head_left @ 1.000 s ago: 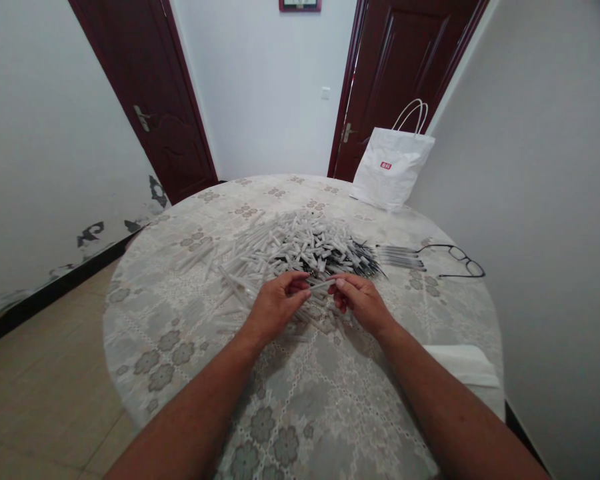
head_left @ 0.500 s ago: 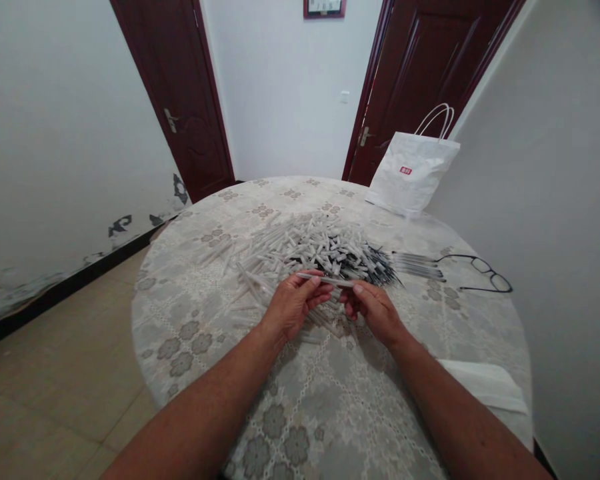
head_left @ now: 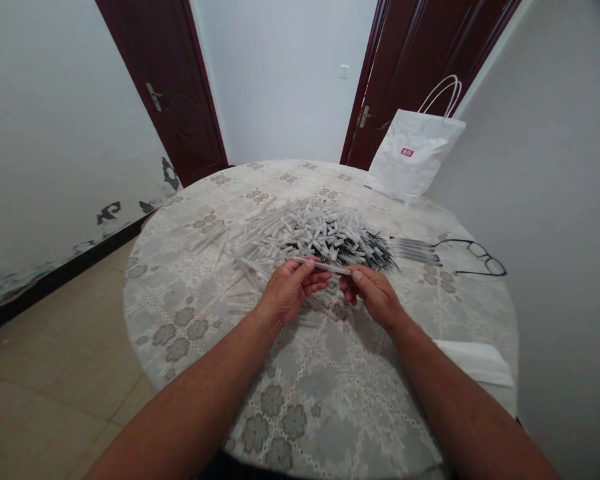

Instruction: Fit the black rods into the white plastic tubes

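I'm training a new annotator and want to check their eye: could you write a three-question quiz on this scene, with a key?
1. What do the left hand and right hand hold between them?
a) a bag handle
b) a thin pale rod
c) a light switch

2. True or false: the glasses lie to the right of the pile.

3. Fill in the colour: the label on the white bag is ____.

Key: 1. b; 2. True; 3. red.
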A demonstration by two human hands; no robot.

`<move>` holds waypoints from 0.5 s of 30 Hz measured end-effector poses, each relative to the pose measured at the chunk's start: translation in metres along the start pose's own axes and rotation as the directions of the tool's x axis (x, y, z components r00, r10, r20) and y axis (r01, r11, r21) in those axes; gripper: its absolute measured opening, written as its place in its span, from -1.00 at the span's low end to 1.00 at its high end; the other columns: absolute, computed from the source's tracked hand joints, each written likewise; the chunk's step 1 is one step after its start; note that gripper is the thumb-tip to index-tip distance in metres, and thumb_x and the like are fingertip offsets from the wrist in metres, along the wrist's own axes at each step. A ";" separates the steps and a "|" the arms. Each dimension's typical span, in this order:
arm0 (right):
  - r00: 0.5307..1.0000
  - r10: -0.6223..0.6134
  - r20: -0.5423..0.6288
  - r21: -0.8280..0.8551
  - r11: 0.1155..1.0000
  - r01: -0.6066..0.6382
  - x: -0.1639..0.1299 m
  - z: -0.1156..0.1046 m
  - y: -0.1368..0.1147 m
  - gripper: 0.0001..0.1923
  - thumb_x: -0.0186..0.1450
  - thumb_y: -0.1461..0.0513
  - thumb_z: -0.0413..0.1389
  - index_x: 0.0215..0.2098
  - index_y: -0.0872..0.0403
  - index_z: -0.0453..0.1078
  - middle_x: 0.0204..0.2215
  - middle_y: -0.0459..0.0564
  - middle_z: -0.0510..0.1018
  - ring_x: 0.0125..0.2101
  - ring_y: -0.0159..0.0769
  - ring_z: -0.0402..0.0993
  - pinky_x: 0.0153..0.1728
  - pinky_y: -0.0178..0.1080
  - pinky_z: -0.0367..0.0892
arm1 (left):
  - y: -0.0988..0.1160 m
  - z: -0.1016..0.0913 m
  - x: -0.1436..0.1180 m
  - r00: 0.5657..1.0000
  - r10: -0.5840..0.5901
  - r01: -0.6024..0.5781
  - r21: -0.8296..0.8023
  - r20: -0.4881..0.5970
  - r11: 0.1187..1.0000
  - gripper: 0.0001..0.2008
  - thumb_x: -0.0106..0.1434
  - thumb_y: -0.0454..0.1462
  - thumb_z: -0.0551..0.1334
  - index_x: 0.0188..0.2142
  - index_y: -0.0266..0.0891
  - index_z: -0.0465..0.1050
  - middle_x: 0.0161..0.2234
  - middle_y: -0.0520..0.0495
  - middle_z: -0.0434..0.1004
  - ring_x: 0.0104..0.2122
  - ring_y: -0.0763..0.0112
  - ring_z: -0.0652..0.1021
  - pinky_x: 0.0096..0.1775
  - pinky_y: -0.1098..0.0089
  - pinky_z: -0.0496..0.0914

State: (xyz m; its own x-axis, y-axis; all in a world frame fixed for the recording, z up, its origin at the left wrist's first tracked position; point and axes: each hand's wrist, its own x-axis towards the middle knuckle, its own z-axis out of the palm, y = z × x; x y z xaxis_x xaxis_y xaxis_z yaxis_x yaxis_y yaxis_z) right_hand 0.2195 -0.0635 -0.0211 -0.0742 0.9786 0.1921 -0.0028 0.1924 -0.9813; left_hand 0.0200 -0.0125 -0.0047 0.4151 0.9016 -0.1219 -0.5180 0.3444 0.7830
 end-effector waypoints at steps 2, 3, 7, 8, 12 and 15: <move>1.000 0.012 -0.011 -0.009 1.000 -0.012 0.000 -0.001 0.000 -0.65 0.43 -0.01 0.05 -0.12 0.07 0.47 -0.39 -0.05 0.53 -0.52 -0.36 0.42 -0.53 -0.31 0.30 | 0.000 0.000 0.000 1.000 -0.010 0.009 0.004 0.014 1.000 -0.81 0.29 -0.27 0.33 -0.16 -0.34 0.47 -0.29 -0.21 0.66 -0.29 0.27 0.69 -0.21 0.33 0.58; 1.000 0.019 -0.009 -0.015 1.000 -0.019 0.000 -0.001 0.000 -0.65 0.42 -0.02 0.06 -0.12 0.07 0.47 -0.39 -0.05 0.53 -0.52 -0.36 0.42 -0.52 -0.30 0.30 | 0.001 0.000 0.000 1.000 -0.012 0.012 0.004 0.017 1.000 -0.81 0.28 -0.27 0.34 -0.16 -0.34 0.47 -0.29 -0.21 0.66 -0.29 0.28 0.69 -0.21 0.33 0.58; 1.000 0.028 0.012 -0.024 0.999 -0.028 -0.001 0.000 -0.003 -0.63 0.41 -0.05 0.07 -0.16 0.07 0.48 -0.42 -0.05 0.53 -0.53 -0.37 0.41 -0.52 -0.30 0.33 | 0.001 -0.001 -0.001 1.000 -0.013 0.013 0.011 0.016 1.000 -0.80 0.25 -0.28 0.36 -0.16 -0.33 0.48 -0.28 -0.20 0.67 -0.29 0.30 0.69 -0.22 0.36 0.57; 1.000 0.028 0.008 -0.031 0.999 -0.028 -0.002 0.000 -0.004 -0.62 0.41 -0.05 0.07 -0.18 0.07 0.48 -0.44 -0.06 0.53 -0.54 -0.37 0.41 -0.52 -0.30 0.33 | 0.001 -0.001 -0.001 0.999 -0.020 0.020 0.006 0.030 1.000 -0.81 0.26 -0.28 0.35 -0.17 -0.33 0.49 -0.29 -0.20 0.67 -0.29 0.30 0.69 -0.22 0.36 0.57; 1.000 0.021 0.010 -0.081 0.997 -0.021 -0.002 -0.001 -0.006 -0.63 0.41 -0.03 0.08 -0.23 0.08 0.49 -0.42 -0.05 0.54 -0.52 -0.38 0.41 -0.51 -0.31 0.32 | 0.003 0.000 -0.003 0.998 -0.026 0.025 0.014 0.049 1.000 -0.83 0.28 -0.28 0.33 -0.16 -0.32 0.49 -0.26 -0.21 0.68 -0.29 0.31 0.68 -0.21 0.34 0.57; 1.000 0.008 0.024 -0.099 0.995 -0.005 -0.001 -0.002 -0.004 -0.63 0.42 -0.04 0.07 -0.23 0.09 0.50 -0.43 -0.05 0.53 -0.53 -0.38 0.40 -0.52 -0.32 0.30 | 0.003 0.002 -0.004 0.999 -0.029 0.028 0.041 0.041 0.999 -0.81 0.27 -0.27 0.34 -0.16 -0.32 0.50 -0.27 -0.21 0.68 -0.30 0.31 0.68 -0.23 0.35 0.57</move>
State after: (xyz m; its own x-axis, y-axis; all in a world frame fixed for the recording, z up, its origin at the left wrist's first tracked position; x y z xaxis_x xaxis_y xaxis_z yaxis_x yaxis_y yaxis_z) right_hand 0.2215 -0.0653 -0.0172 -0.0980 0.9780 0.1840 0.0964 0.1934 -0.9764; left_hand 0.0181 -0.0154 -0.0009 0.4607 0.8795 -0.1196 -0.4753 0.3582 0.8036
